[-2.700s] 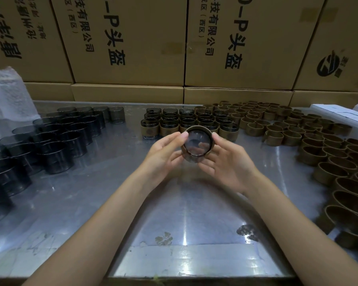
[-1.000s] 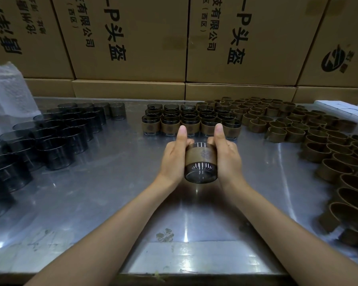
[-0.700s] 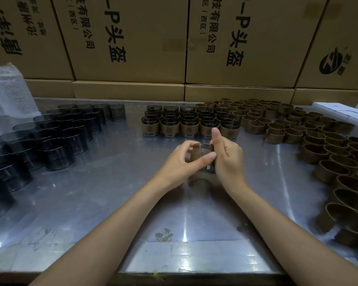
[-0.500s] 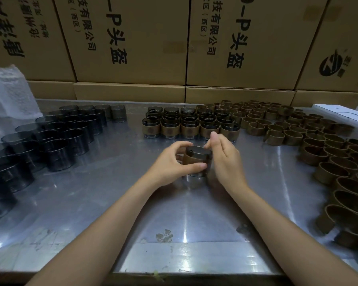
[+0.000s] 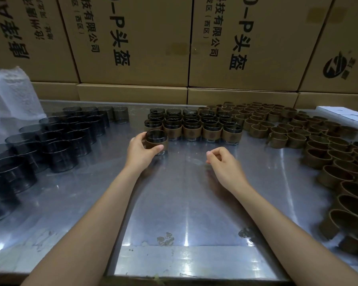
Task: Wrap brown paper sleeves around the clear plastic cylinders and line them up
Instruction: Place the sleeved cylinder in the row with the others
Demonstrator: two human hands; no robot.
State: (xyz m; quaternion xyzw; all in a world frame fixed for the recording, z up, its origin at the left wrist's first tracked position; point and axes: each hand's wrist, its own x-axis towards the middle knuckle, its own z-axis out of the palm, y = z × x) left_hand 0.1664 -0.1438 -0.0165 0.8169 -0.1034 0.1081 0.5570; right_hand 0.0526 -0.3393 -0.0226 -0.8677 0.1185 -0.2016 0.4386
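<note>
My left hand grips a sleeved cylinder, clear plastic with a brown paper band, standing upright on the steel table. It stands just in front of the left end of the block of sleeved cylinders lined up in rows at the table's middle back. My right hand hovers over the table to the right with loosely curled fingers, holding nothing. Bare clear cylinders crowd the left side. Empty brown paper sleeves cover the right side.
Stacked cardboard boxes with printed characters wall off the back of the table. A white plastic bag sits at the back left. White flat boxes lie at the back right. The table's front edge runs along the bottom.
The hands finished handling the sleeved cylinder at the centre and parted. My left hand carried it back and left to the rows' left end. My right hand let go and drew off right.
</note>
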